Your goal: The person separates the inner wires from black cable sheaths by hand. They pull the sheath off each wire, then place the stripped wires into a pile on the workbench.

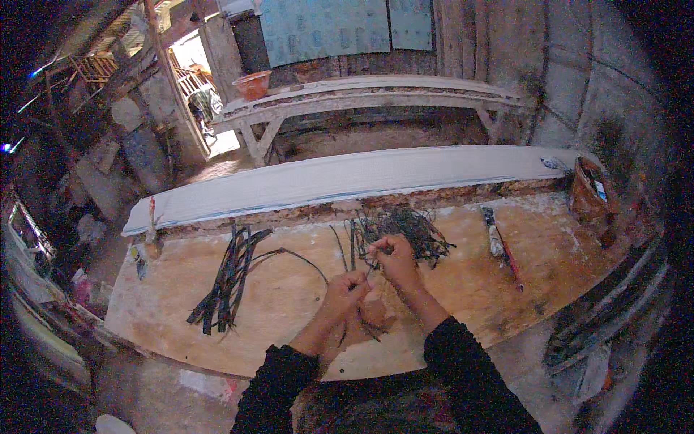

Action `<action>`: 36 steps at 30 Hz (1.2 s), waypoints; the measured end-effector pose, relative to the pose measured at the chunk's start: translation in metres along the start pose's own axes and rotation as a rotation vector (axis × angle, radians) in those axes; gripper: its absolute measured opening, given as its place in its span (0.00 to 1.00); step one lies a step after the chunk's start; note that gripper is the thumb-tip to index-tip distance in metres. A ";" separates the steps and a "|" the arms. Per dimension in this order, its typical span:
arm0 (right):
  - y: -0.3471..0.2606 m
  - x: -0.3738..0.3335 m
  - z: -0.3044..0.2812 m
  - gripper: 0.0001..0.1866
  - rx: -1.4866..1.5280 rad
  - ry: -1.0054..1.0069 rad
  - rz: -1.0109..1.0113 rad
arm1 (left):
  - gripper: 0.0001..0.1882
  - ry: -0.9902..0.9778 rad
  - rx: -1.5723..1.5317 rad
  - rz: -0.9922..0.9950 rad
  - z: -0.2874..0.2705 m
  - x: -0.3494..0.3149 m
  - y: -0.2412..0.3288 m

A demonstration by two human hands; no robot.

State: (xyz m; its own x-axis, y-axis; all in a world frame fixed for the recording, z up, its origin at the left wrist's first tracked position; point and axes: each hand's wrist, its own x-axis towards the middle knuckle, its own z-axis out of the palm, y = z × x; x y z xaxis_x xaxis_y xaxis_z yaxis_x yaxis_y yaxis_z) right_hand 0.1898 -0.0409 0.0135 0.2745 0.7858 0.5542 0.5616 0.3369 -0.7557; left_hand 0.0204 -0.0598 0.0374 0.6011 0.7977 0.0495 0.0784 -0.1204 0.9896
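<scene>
Bare plywood, pale and scuffed, forms the worktable (463, 289) on which everything lies, and both hands meet over its middle. The left hand (345, 289) is curled shut, thumb against fingers, pinching the near end of a thin dark strip (370, 269); the right hand (394, 257), just beyond it and a little right, closes its fingertips on the far part of the same strip, so the piece spans the short gap between them. Held at two points like this, the strip appears to be kept taut and off the board, though it is too thin here to tell whether it is wire, cane or cord. Directly behind the right hand lies a loose tangled pile of dark strands (405, 230), close enough to be picked from without reaching. Well to the left rests a straighter bundle of dark strips (228, 278), laid roughly parallel and pointing near to far, with one long strand (300, 257) curving from it toward the hands; keeping it apart from the tangle suggests sorted stock. To the right, clear of the hands, a red-handled tool (502, 246) lies on the board, and a brown container (589, 195) stands at the far right corner. A long pale plank (340, 179) runs along the far edge of the table, with a wooden bench (361, 94) behind it.
</scene>
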 end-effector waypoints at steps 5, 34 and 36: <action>-0.002 -0.003 0.007 0.08 -0.012 0.063 0.058 | 0.07 0.418 -0.222 0.251 -0.031 0.021 -0.020; -0.080 -0.029 0.002 0.08 -0.140 -0.319 -0.256 | 0.06 0.845 -0.149 0.240 -0.085 0.054 -0.090; -0.052 -0.021 0.001 0.08 -0.182 -0.168 -0.431 | 0.05 0.840 -0.239 0.197 -0.078 0.054 -0.087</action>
State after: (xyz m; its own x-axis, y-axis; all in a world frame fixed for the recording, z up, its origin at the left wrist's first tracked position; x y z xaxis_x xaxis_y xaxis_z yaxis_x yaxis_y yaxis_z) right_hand 0.1541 -0.0749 0.0410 -0.1335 0.6729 0.7276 0.7275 0.5651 -0.3891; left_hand -0.0161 0.0399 -0.0354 -0.2018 0.9563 0.2114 -0.1890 -0.2498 0.9497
